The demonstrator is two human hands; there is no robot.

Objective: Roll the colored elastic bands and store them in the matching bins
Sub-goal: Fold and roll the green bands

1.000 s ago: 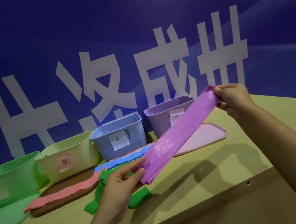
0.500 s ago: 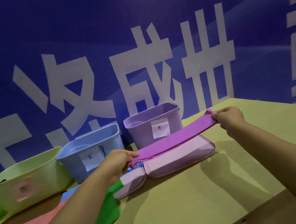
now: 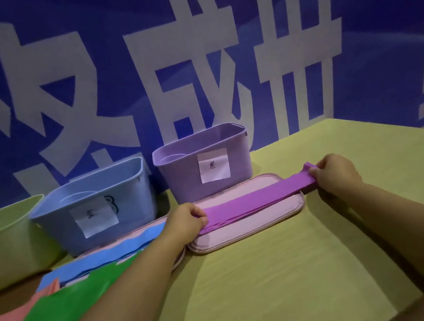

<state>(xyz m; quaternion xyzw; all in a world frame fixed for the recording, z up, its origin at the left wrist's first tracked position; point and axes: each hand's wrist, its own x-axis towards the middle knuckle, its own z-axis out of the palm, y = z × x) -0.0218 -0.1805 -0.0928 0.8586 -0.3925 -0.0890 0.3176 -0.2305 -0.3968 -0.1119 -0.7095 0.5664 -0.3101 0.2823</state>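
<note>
A purple elastic band point(image 3: 253, 200) lies stretched flat across a pink lid point(image 3: 244, 231) in front of the purple bin point(image 3: 202, 161). My left hand point(image 3: 184, 221) grips the band's left end and my right hand point(image 3: 335, 172) grips its right end. A blue band point(image 3: 104, 256) lies left of my left arm, in front of the blue bin point(image 3: 92, 201). A green band point(image 3: 62, 311) and a pink band point(image 3: 11, 319) lie further left, the green one partly under my left forearm.
A pale yellow-green bin point(image 3: 4, 243) stands at the left edge. All bins sit against a blue wall with large white characters. The yellow-green table top point(image 3: 279, 274) stretches to the right and front, with a brown edge at the lower right.
Both hands lowered the purple band from mid-air down onto the pink lid, stretched out level. The view has shifted right and closer to the bins.
</note>
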